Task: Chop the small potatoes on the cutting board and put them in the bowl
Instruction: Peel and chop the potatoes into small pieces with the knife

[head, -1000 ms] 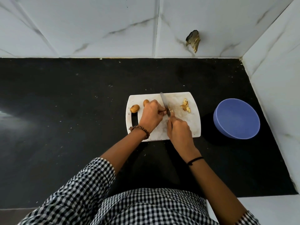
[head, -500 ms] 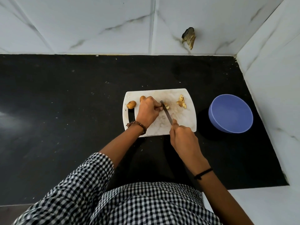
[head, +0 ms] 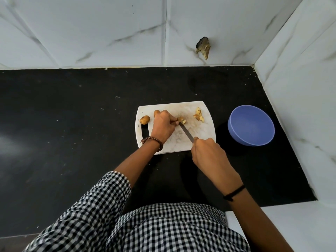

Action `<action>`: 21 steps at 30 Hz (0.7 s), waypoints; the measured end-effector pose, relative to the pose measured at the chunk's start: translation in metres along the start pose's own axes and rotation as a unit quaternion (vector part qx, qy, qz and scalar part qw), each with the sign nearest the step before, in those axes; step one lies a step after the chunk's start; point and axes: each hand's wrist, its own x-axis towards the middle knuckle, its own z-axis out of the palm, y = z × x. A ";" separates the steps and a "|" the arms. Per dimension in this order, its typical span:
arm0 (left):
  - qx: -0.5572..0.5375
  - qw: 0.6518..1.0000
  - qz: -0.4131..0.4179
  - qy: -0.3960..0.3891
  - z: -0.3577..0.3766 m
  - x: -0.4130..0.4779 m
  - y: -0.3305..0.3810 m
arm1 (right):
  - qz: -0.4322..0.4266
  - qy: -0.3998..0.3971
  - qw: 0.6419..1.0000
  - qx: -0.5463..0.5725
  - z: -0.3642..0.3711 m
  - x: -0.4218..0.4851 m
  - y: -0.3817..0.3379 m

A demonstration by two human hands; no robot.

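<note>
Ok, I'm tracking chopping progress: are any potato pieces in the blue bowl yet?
No, the blue bowl shows only its bare inside; the cut pieces lie on the cutting board.

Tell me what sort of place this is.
Probably a home kitchen, at a counter corner: a black stone countertop meets white marble-look wall tiles, and a white plastic cutting board carries small brown potatoes, one under a steel knife, beside a round blue bowl.

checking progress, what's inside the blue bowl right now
The round blue plastic bowl shows only its bare blue interior, with nothing lying in it. Its near inner wall is hidden behind the rim.
</note>
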 end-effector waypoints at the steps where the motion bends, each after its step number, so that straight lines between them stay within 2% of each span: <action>1: 0.001 1.000 0.002 0.001 -0.001 -0.001 0.000 | 0.001 -0.002 1.000 0.007 -0.002 -0.001 0.002; 7: -0.012 1.000 0.027 0.009 -0.002 -0.002 -0.003 | 0.002 0.071 0.991 0.117 -0.002 0.000 0.014; 11: -0.033 0.999 0.006 0.010 -0.004 -0.003 -0.004 | 0.021 0.098 0.978 0.184 0.006 0.017 0.018; 16: 0.030 0.999 0.013 0.001 0.003 0.000 -0.007 | 0.018 0.141 0.951 0.276 0.018 0.053 0.019; 21: 0.053 0.998 0.039 -0.017 0.002 0.006 -0.004 | -0.009 0.172 0.938 0.300 0.022 0.089 0.015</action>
